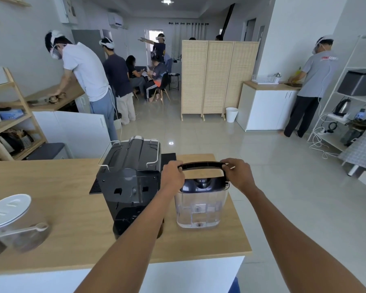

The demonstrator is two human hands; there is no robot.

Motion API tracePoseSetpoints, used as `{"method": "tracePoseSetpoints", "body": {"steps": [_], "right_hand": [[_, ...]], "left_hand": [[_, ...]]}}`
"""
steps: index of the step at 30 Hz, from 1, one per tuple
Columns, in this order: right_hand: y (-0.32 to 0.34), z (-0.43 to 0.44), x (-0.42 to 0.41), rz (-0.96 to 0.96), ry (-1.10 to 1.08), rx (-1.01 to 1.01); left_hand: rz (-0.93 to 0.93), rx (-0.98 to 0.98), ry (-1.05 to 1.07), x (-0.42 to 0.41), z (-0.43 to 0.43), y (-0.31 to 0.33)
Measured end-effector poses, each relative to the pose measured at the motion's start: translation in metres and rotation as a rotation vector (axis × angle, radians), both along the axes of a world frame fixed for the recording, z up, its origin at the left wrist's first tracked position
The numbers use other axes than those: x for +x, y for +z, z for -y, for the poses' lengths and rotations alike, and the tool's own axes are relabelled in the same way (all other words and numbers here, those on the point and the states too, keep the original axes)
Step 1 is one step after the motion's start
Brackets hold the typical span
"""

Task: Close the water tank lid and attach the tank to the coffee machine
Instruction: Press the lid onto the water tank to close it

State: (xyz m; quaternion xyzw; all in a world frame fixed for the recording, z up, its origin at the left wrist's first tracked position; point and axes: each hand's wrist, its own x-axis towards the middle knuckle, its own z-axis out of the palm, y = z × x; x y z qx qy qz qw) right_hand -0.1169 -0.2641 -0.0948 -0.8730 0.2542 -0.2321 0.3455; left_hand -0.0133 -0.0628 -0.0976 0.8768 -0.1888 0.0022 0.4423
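Note:
A clear plastic water tank (200,208) stands on the wooden counter (72,208), right of the black coffee machine (131,182). The tank's black lid (203,166) is raised above its dark top. My left hand (172,175) grips the lid's left end and my right hand (238,174) grips its right end. The machine shows me its back, with slots facing me, and stands about a hand's width from the tank.
A clear container with a white lid (9,208) and a scoop (30,228) sits at the counter's left. The counter's right edge runs just past the tank. Several people work farther off in the room; a folding screen (218,77) stands behind.

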Motion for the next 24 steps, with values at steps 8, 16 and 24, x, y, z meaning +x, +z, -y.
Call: {"method": "tracePoseSetpoints", "body": {"steps": [8,16,24], "right_hand": [[0.005,-0.008,-0.021,0.007,-0.023,-0.218],[-0.005,-0.014,-0.052,0.073,0.037,-0.402],[-0.026,-0.025,-0.067,0.059,0.066,-0.489]], "left_hand": [[0.361,0.126,-0.137,-0.004,-0.027,0.009],[0.453,0.128,-0.263,-0.010,-0.054,-0.002],[0.374,0.090,-0.241,-0.027,-0.060,-0.014]]}}
